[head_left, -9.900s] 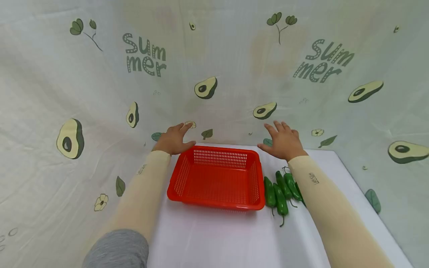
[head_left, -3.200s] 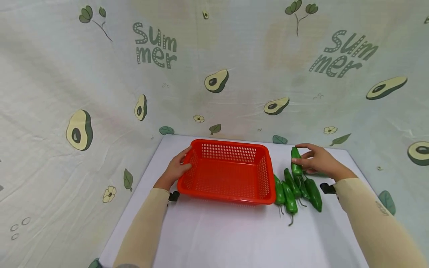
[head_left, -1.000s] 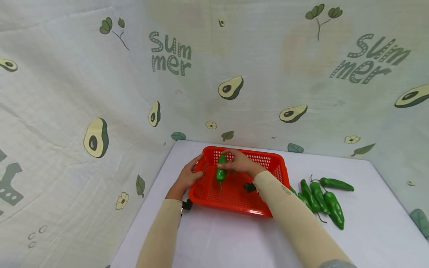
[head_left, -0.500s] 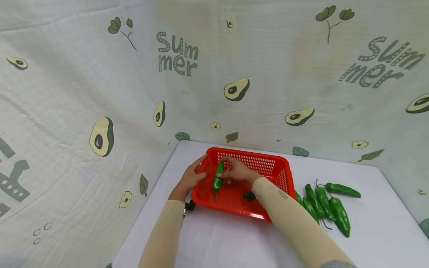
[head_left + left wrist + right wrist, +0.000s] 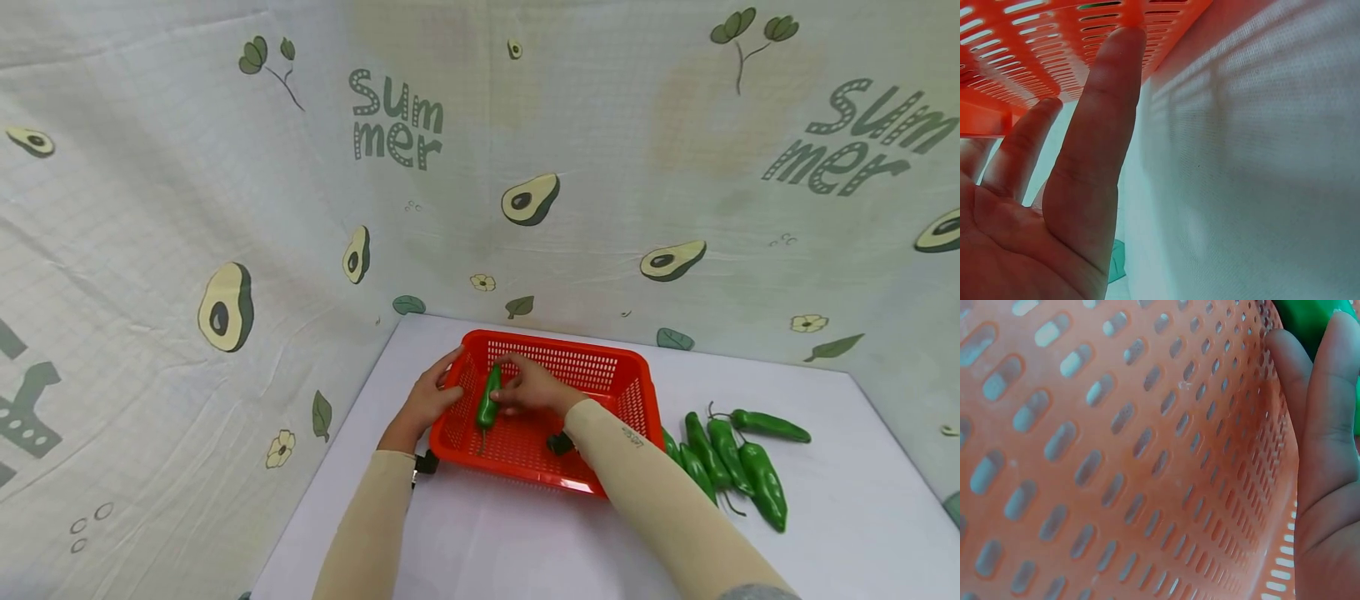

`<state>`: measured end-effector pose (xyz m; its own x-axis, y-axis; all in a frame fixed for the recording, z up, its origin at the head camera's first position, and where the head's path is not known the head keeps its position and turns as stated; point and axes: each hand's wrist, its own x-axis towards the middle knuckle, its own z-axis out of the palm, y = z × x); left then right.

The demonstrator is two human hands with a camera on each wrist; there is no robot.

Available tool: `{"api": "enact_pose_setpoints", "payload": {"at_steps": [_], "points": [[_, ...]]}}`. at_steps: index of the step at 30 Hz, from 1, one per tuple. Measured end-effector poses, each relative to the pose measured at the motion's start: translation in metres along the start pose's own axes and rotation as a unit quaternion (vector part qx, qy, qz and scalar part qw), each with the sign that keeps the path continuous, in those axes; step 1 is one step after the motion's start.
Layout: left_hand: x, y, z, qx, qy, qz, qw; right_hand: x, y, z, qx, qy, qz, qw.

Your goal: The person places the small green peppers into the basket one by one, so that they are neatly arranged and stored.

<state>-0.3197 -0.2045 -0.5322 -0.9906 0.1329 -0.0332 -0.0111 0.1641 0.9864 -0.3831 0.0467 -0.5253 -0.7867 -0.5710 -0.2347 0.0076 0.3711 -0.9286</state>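
A red plastic basket (image 5: 517, 479) with slotted walls stands on the white table. My left hand (image 5: 426, 402) holds its left side, thumb over the rim and fingers against the outside wall. In the left wrist view, the fingers (image 5: 1094, 125) reach up to the slotted wall. Inside the basket, near its left wall, my right hand (image 5: 534, 387) pinches a green chili pepper (image 5: 488, 408) between thumb and fingertips, its stem pointing toward me. The right wrist view shows the green pepper (image 5: 1313, 319) at the fingertips, beside the basket wall (image 5: 1147, 456).
Several green peppers (image 5: 763, 483) lie in a loose group on the table right of the basket, one (image 5: 771, 425) turned crosswise behind the others. A pale cloth (image 5: 585, 208) printed with avocados hangs behind and to the left of the white table (image 5: 495, 550).
The right hand took a pepper from the group and carried it left into the basket, lowering it slightly lately. The left hand came down onto the basket's left side. The head view turned rightward.
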Motion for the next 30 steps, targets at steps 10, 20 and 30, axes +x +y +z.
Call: {"api": "enact_pose_setpoints", "payload": {"at_steps": [10,20,30], "points": [[0.0011,-0.0039,-0.001,-0.008,-0.01,0.003,0.9999,-0.0008,0.0026,0.0021,-0.018,0.006,-0.017,0.9997],[0.0008,0.0015,0.0002,0.009,0.001,0.005,1.0,-0.0003,0.0015,0.0011,-0.032,0.011,-0.024,0.9991],[-0.005,0.0051,0.0019,0.003,0.001,-0.007,1.0,-0.0008,0.0049,0.0025,-0.041,0.012,-0.031,0.9986]]}}
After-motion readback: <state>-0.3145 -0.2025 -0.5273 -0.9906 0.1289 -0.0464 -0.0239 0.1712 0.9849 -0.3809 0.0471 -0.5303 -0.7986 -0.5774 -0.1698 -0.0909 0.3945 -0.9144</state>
